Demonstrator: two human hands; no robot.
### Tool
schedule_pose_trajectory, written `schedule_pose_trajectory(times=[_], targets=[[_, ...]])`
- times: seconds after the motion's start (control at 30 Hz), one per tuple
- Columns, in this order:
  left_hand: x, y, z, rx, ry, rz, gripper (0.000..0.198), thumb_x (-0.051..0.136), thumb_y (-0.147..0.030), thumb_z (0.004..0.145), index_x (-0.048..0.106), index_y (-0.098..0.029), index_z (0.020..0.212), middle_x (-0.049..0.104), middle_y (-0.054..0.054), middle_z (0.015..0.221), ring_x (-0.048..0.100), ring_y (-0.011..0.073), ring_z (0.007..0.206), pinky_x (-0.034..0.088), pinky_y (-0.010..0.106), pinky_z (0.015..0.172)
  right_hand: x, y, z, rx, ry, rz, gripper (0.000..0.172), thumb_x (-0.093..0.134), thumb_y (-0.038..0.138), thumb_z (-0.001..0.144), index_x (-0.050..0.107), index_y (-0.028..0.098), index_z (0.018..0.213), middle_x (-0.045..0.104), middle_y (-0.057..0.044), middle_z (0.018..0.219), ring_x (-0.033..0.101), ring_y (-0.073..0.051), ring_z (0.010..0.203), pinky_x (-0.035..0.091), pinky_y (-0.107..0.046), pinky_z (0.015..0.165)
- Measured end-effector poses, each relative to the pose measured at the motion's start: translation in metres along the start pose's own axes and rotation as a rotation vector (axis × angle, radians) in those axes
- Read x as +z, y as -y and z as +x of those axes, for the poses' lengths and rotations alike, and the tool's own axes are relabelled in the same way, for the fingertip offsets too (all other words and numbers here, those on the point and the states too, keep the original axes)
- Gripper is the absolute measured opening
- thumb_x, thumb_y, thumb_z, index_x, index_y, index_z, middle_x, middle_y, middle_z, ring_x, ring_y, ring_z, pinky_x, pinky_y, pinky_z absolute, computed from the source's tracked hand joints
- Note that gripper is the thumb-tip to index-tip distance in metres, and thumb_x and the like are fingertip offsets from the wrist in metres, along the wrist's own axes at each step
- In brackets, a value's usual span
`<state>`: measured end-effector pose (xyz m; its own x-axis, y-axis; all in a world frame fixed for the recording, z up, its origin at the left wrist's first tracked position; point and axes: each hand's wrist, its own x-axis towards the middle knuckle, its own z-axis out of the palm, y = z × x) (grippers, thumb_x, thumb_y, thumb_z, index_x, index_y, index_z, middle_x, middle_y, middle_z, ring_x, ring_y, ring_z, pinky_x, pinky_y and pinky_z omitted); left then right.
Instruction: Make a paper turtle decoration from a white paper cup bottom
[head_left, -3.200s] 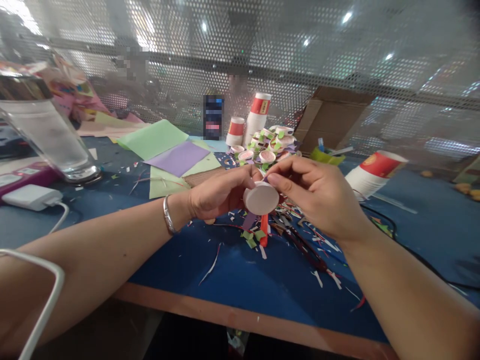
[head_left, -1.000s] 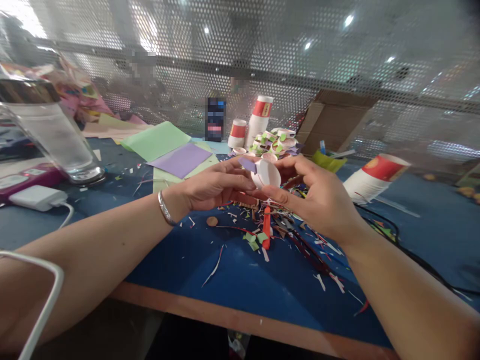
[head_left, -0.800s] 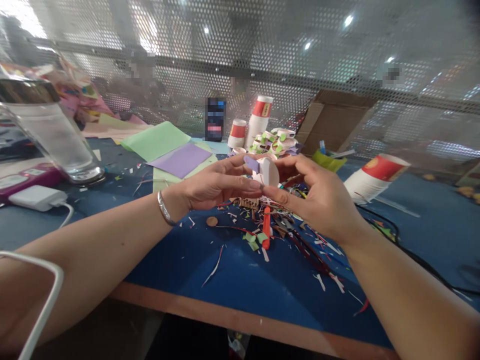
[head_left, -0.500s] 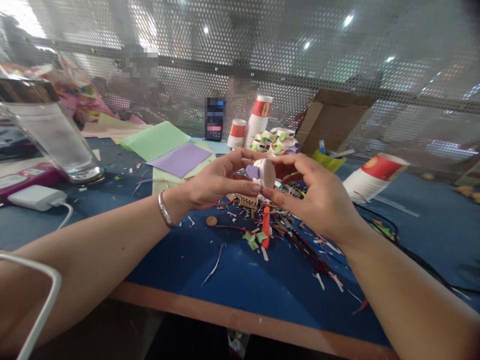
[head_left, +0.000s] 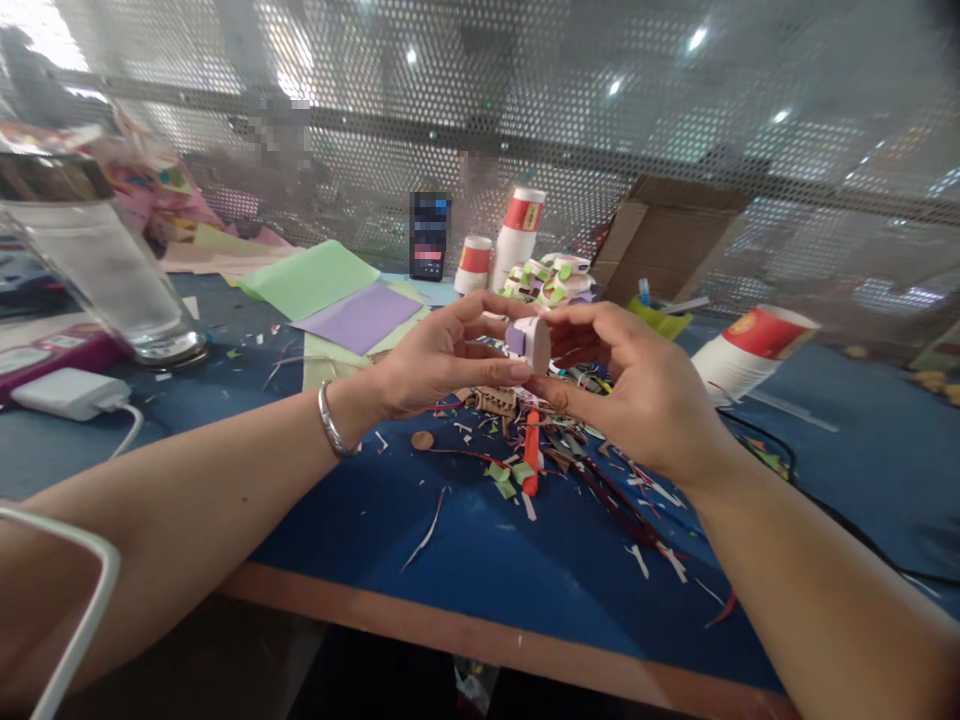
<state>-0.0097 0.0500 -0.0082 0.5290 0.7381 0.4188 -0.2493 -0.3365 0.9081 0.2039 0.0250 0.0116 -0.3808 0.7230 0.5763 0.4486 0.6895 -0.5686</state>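
Note:
Between my hands, above the table, is a small white paper-cup base (head_left: 538,346), cut short, its round end turned toward the right. A purple paper piece (head_left: 515,340) sits on its left side. My left hand (head_left: 427,362) holds the base with thumb below and fingers above. From the other side, my right hand (head_left: 637,395) grips it with thumb and fingertips. Below them lie a heap of paper scraps (head_left: 551,432), an orange-red strip-like tool (head_left: 532,455) and a brown toothed clip (head_left: 495,400).
Green paper (head_left: 315,280) and purple paper (head_left: 360,317) lie left of the hands. Behind stand stacked cups (head_left: 516,245), a phone (head_left: 430,235) and a pile of cut cup pieces (head_left: 559,280). A glass bottle (head_left: 112,270) is at left; more cups (head_left: 750,350) tilt at right.
The purple piece now lies flatter against the cup base, where it stuck out to the left before. My left thumb has shifted slightly right; both hands stay in nearly the same place.

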Motion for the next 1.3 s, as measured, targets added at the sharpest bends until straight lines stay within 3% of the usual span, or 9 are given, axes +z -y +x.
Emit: schedule_pose_trajectory(times=[0.53, 0.83, 1.3], targets=[[-0.0002, -0.0014, 0.0026, -0.083, 0.008, -0.092, 0.042, 0.081, -0.019, 0.077, 0.061, -0.016, 0.114, 0.071, 0.002, 0.086, 0.07, 0.0124, 0.077, 0.056, 0.025, 0.073, -0.0029, -0.0013, 0.0003, 0.056, 0.038, 0.095, 0.044, 0.085, 0.037, 0.074, 0.065, 0.023, 0.11, 0.073, -0.005, 0.103, 0.071, -0.023, 0.091, 0.059, -0.039, 0.082], [-0.0026, 0.004, 0.0024, 0.017, 0.002, 0.008, 0.043, 0.084, -0.021, 0.075, 0.064, -0.019, 0.113, 0.067, 0.006, 0.11, 0.069, 0.0146, 0.091, 0.059, 0.028, 0.082, -0.0069, 0.0011, -0.0001, 0.004, 0.02, 0.07, 0.044, 0.087, 0.035, 0.072, 0.067, 0.022, 0.109, 0.072, -0.004, 0.102, 0.071, -0.021, 0.087, 0.059, -0.036, 0.081], [-0.0014, 0.0051, 0.0041, 0.069, -0.018, 0.021, 0.04, 0.084, -0.018, 0.073, 0.065, -0.02, 0.108, 0.068, 0.005, 0.112, 0.068, 0.0151, 0.096, 0.057, 0.027, 0.081, -0.008, 0.0022, -0.0005, -0.015, -0.009, 0.063, 0.043, 0.089, 0.028, 0.07, 0.069, 0.021, 0.108, 0.073, -0.003, 0.101, 0.071, -0.019, 0.086, 0.059, -0.034, 0.08]])
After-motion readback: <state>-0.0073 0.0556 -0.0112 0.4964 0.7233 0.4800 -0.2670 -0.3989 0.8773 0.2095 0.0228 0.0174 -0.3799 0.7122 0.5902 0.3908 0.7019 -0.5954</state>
